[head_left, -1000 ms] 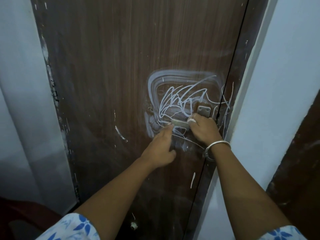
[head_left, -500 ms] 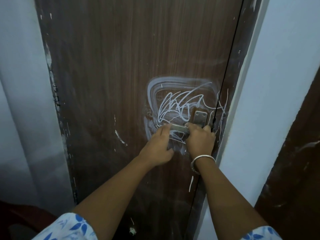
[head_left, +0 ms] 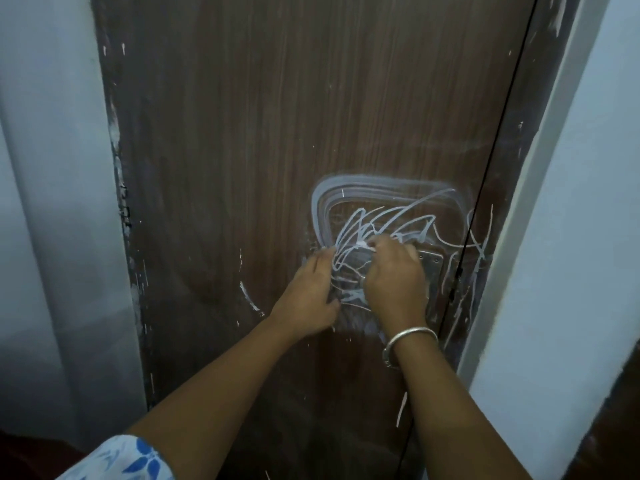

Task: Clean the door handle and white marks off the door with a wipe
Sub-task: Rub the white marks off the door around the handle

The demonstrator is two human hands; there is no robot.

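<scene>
— Right fingers?
— My right hand [head_left: 391,277] curls its fingers, pinching the wipe [head_left: 366,244]; only a white scrap shows at the fingertips, against the white marks [head_left: 381,216].
— Left?
— My left hand [head_left: 308,296] lays its fingers together, tips on the door [head_left: 259,133]; whether they grip anything, I cannot tell.
— Handle?
— Of the door handle [head_left: 432,260] only a metal plate shows, beside my right knuckles; the lever is hidden.
— Further out?
— Bangle [head_left: 408,336] on the right wrist; floral sleeve [head_left: 128,460] cut off below.
</scene>
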